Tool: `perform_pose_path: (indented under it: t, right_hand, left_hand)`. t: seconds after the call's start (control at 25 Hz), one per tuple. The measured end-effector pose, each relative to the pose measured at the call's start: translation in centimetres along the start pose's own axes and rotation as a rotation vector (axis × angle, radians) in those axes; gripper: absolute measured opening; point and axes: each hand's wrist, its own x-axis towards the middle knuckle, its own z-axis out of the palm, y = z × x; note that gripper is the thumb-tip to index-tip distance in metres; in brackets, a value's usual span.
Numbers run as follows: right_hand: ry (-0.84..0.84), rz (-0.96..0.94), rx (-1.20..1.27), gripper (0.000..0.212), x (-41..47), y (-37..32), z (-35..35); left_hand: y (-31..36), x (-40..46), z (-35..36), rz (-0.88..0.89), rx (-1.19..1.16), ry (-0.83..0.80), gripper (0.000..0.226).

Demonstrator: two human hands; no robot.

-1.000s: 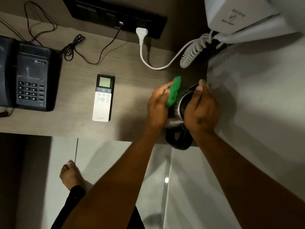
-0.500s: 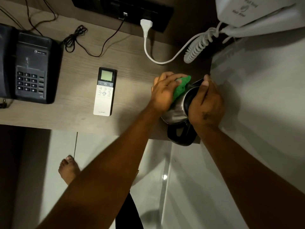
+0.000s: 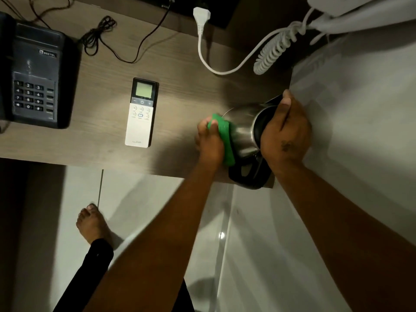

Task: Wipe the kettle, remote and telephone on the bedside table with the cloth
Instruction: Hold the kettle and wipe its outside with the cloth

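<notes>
A steel kettle [image 3: 244,129] with a black handle stands tilted at the right end of the wooden bedside table [image 3: 101,140]. My right hand [image 3: 284,134] grips its open rim from above. My left hand [image 3: 209,140] presses a green cloth [image 3: 225,138] against the kettle's left side, low on the body. A white remote [image 3: 140,113] with a lit screen lies face up in the middle of the table. A black telephone [image 3: 33,70] sits at the far left.
A white plug and cord [image 3: 202,41] and a coiled white cord [image 3: 274,50] lie behind the kettle, below a white wall unit [image 3: 360,12]. Thin black cables [image 3: 105,39] trail by the telephone. A white bed surface [image 3: 360,109] borders the table's right. My bare foot [image 3: 92,224] stands on the floor.
My left hand has slid the cloth from the kettle's upper rim down its left side toward the base. The kettle is tilted further to the right under my right hand.
</notes>
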Motion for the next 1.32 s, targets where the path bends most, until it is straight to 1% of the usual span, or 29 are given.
perform_pose_path:
  t: [0.08,0.12,0.2,0.24,0.32,0.36,0.4,0.44,0.48,0.52,0.6,0.68,0.76,0.8,0.84,0.92,1.0,1.04,1.12,1.24,1.28,1.32]
  right_hand:
    - [0.006,0.003,-0.003,0.04,0.0,0.0,0.0]
    - [0.009,0.005,0.0,0.04,0.1,0.0,0.0]
    - [0.017,-0.003,0.001,0.04,0.1,-0.1,0.1]
    - [0.025,-0.012,-0.003,0.039,0.1,-0.1,0.1]
    - [0.042,-0.03,-0.013,0.039,0.2,-0.1,0.2]
    - [0.047,-0.03,-0.017,0.039,0.2,-0.1,0.2]
    - [0.049,-0.029,-0.019,0.039,0.3,0.0,0.2]
    - [0.049,-0.033,-0.02,0.039,0.3,0.0,0.2]
    - [0.044,-0.036,-0.02,0.039,0.2,0.0,0.2]
    - [0.035,-0.036,-0.016,0.039,0.1,0.1,0.2]
    - [0.026,-0.029,-0.009,0.04,0.1,0.1,0.2]
    - [0.031,-0.023,-0.017,0.04,0.2,0.2,0.1]
    - [0.029,-0.029,-0.012,0.039,0.2,0.1,0.1]
    - [0.032,-0.034,-0.01,0.039,0.2,0.1,0.1]
    - [0.039,-0.04,-0.008,0.039,0.1,0.1,0.1]
    - [0.054,-0.048,-0.004,0.04,0.1,0.1,0.1]
    - [0.057,-0.044,-0.011,0.04,0.2,0.1,0.2]
    - [0.053,-0.036,-0.016,0.04,0.3,0.1,0.2]
    - [0.052,-0.029,-0.019,0.04,0.4,0.1,0.2]
    - [0.063,-0.032,0.009,0.04,0.3,0.2,0.1]
    - [0.063,-0.028,0.017,0.04,0.3,0.2,0.1]
    - [0.059,-0.022,0.022,0.04,0.3,0.2,0.2]
  left_hand:
    - [2.8,2.7,0.2,0.023,0.12,-0.09,0.044]
    - [4.2,3.3,0.5,0.058,0.208,-0.166,0.044]
    - [5.9,2.7,0.9,0.219,0.343,-0.253,0.049]
    - [6.1,1.6,0.8,0.31,0.337,-0.245,0.049]
    - [4.1,-2.2,0.4,0.476,0.218,-0.173,0.037]
    - [2.3,-4.2,0.2,0.504,0.163,-0.143,0.031]
    - [0.4,-5.9,-0.2,0.468,0.112,-0.124,0.03]
    - [-1.4,-7.0,-0.5,0.373,0.028,-0.115,0.031]
    - [-3.0,-7.4,-0.5,0.229,-0.097,-0.114,0.033]
    - [-3.9,-7.1,-0.6,0.106,-0.209,-0.111,0.036]
    - [-3.8,-5.0,-0.3,-0.053,-0.354,-0.081,0.036]
    - [-2.4,-2.9,0.4,-0.133,-0.394,-0.007,0.033]
    - [-0.8,-0.9,0.4,-0.141,-0.296,0.033,0.033]
    - [0.0,0.0,0.3,-0.102,-0.202,0.011,0.035]
    - [1.2,0.8,0.0,-0.043,-0.081,-0.051,0.038]
    - [3.7,2.6,0.3,0.087,0.176,-0.228,0.041]
    - [6.7,3.5,1.2,0.168,0.311,-0.314,0.041]
    - [7.7,3.5,1.6,0.198,0.309,-0.344,0.041]
    - [7.4,1.8,1.6,0.295,0.266,-0.325,0.043]
    - [2.3,-4.1,0.0,0.511,0.153,-0.21,0.047]
    - [0.6,-6.0,-0.5,0.517,0.096,-0.194,0.05]
    - [-0.7,-7.3,-0.8,0.487,0.068,-0.216,0.051]
